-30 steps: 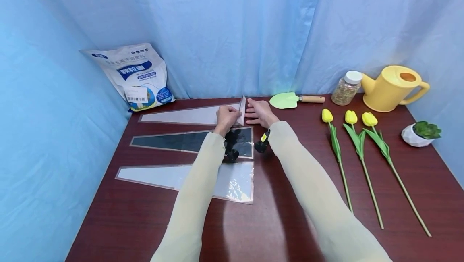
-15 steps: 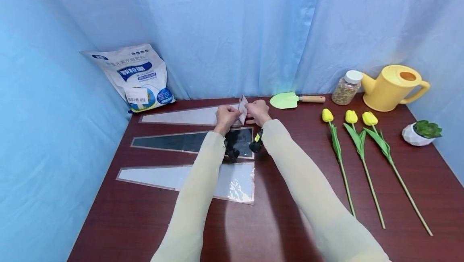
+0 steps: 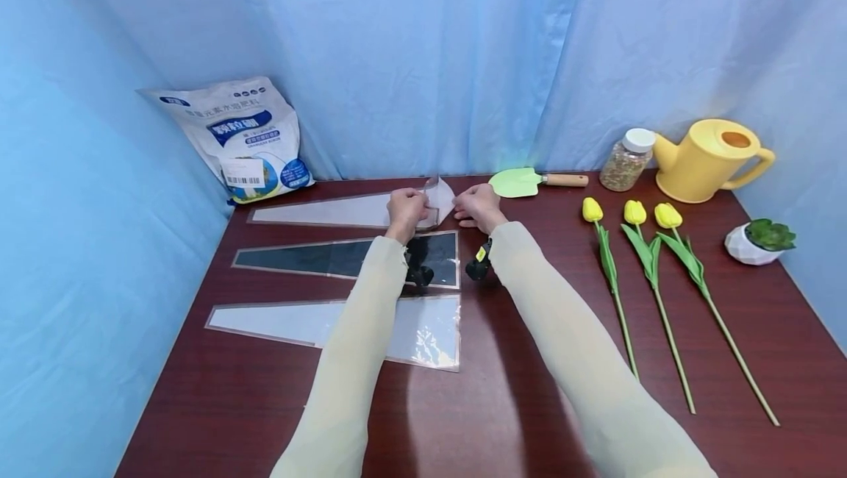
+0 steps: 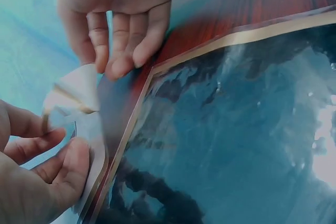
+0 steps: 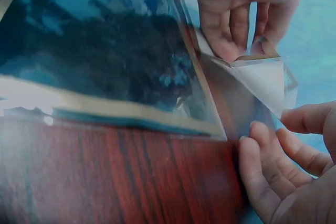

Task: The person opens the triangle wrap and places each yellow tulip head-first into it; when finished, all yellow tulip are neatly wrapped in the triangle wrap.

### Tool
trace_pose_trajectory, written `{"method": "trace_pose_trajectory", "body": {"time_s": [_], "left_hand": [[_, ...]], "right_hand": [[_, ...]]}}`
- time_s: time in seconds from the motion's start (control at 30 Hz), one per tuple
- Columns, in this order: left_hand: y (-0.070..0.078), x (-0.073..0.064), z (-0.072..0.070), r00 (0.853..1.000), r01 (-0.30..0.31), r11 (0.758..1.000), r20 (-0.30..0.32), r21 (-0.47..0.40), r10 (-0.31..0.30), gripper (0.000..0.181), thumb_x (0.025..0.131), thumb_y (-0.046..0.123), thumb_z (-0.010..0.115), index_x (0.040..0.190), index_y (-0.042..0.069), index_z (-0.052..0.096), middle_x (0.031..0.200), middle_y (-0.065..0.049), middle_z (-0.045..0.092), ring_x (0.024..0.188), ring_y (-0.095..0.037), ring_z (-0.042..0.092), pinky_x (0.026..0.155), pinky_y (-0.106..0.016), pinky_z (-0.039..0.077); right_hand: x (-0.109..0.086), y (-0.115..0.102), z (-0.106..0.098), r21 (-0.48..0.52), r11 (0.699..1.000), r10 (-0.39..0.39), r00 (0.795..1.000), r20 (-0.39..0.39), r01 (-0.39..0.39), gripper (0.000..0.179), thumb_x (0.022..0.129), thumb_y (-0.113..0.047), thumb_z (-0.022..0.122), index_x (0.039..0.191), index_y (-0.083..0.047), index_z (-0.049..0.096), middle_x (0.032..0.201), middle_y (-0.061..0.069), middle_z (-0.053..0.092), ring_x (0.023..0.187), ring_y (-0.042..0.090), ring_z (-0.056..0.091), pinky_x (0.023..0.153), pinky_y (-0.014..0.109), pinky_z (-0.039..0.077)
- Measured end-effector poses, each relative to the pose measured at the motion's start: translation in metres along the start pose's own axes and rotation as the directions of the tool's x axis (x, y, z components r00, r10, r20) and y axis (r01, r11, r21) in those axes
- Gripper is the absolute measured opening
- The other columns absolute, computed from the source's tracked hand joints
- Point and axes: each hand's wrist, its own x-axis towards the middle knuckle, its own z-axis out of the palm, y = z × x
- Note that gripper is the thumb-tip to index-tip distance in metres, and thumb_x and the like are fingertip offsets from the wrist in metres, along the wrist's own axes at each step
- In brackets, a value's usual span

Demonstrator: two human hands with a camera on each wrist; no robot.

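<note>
In the head view, a long tapered white flower sleeve (image 3: 324, 210) with a clear border lies at the back of the table. My left hand (image 3: 406, 213) pinches its wide right end, where the layers stand folded up. My right hand (image 3: 480, 207) faces it, thumb and a finger at the pointed tip of the raised white flap (image 5: 265, 80). The left wrist view shows the curled white flap (image 4: 79, 90) between both hands, its rim bent over. A black sleeve (image 3: 298, 259) and another white sleeve (image 3: 278, 320) lie flat nearer me, partly covered by my left arm.
A fertilizer bag (image 3: 231, 141) leans at the back left. At the back right are a green trowel (image 3: 515, 183), a jar (image 3: 623, 165) and a yellow watering can (image 3: 704, 162). Three yellow tulips (image 3: 653, 268) and a potted succulent (image 3: 761, 243) lie and stand at right.
My right hand went from spread fingers to gripping the upright flap, then drew slightly rightward, pulling the flap wider apart. My left hand stays at the sleeve's end.
</note>
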Motion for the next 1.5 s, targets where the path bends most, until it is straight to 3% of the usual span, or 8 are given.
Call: {"method": "trace_pose_trajectory", "body": {"time_s": [0.27,0.4,0.53,0.8,1.1,1.2,1.33,1.5], "left_hand": [[-0.002,-0.002,0.000,0.999,-0.037,0.999,-0.008,0.036,0.037,0.017,0.091,0.009,0.064,0.098,-0.002,0.075,0.082,-0.006,0.064,0.060,-0.012,0.058,0.057,-0.023,0.048],[-0.001,-0.003,0.002,0.998,-0.056,0.995,-0.016,0.083,0.057,0.015,0.090,0.008,0.065,0.095,-0.001,0.076,0.073,-0.002,0.061,0.061,-0.013,0.053,0.055,-0.024,0.044],[0.000,-0.003,0.004,0.998,-0.042,0.992,-0.032,0.120,0.047,0.014,0.089,0.007,0.066,0.093,-0.001,0.077,0.073,-0.002,0.062,0.061,-0.013,0.054,0.055,-0.023,0.044],[0.000,-0.002,0.006,0.999,-0.009,0.989,-0.051,0.150,0.017,0.015,0.089,0.009,0.067,0.094,0.000,0.078,0.096,-0.016,0.072,0.072,-0.017,0.057,0.060,-0.025,0.045],[-0.001,0.000,0.006,0.998,-0.011,0.986,-0.060,0.167,0.021,0.014,0.087,0.007,0.067,0.095,-0.001,0.077,0.094,-0.016,0.072,0.067,-0.015,0.055,0.057,-0.023,0.044],[-0.001,-0.001,0.005,0.998,-0.006,0.985,-0.058,0.170,0.016,0.014,0.088,0.008,0.068,0.095,0.000,0.077,0.094,-0.016,0.072,0.068,-0.016,0.055,0.057,-0.024,0.045],[-0.001,-0.003,0.005,0.998,-0.012,0.986,-0.052,0.168,0.021,0.014,0.088,0.009,0.068,0.095,0.000,0.077,0.096,-0.017,0.072,0.070,-0.017,0.057,0.057,-0.025,0.046],[-0.001,-0.003,0.006,0.999,-0.013,0.986,-0.047,0.165,0.021,0.014,0.089,0.010,0.068,0.094,0.000,0.077,0.098,-0.017,0.072,0.072,-0.018,0.058,0.058,-0.025,0.047]], "right_hand": [[0.003,0.007,-0.005,-0.126,0.991,-0.048,0.997,-0.052,0.041,0.012,0.091,-0.013,0.070,0.096,-0.002,0.068,0.061,-0.001,0.059,0.045,0.006,0.057,0.047,0.020,0.052],[0.004,0.008,-0.006,-0.243,0.969,-0.065,0.994,-0.090,0.041,0.012,0.090,-0.015,0.072,0.092,-0.004,0.069,0.054,-0.001,0.059,0.042,0.007,0.055,0.045,0.020,0.050],[0.003,0.007,-0.005,-0.315,0.948,-0.079,0.991,-0.105,0.042,0.013,0.090,-0.017,0.072,0.091,-0.004,0.069,0.054,-0.001,0.059,0.041,0.007,0.054,0.044,0.021,0.050],[-0.002,0.005,-0.015,-0.262,0.961,-0.107,0.993,-0.055,0.089,0.022,0.093,-0.026,0.070,0.098,-0.004,0.069,0.070,0.004,0.063,0.047,0.009,0.059,0.048,0.025,0.054],[-0.030,-0.014,-0.057,-0.195,0.964,-0.188,0.982,-0.014,0.182,0.029,0.094,-0.031,0.067,0.107,-0.005,0.065,0.102,0.017,0.069,0.063,0.013,0.065,0.065,0.037,0.061],[-0.046,-0.020,-0.074,-0.200,0.956,-0.218,0.976,0.001,0.214,0.029,0.095,-0.030,0.065,0.111,-0.005,0.064,0.096,0.011,0.069,0.069,0.017,0.067,0.069,0.041,0.061],[-0.067,-0.025,-0.101,-0.219,0.943,-0.256,0.967,0.011,0.252,0.031,0.097,-0.027,0.064,0.116,-0.004,0.061,0.086,0.001,0.066,0.065,0.013,0.067,0.063,0.036,0.060],[-0.093,-0.024,-0.133,-0.253,0.920,-0.317,0.948,-0.032,0.299,0.036,0.096,-0.028,0.065,0.120,-0.001,0.061,0.098,0.009,0.070,0.062,0.003,0.066,0.059,0.030,0.059]]}}
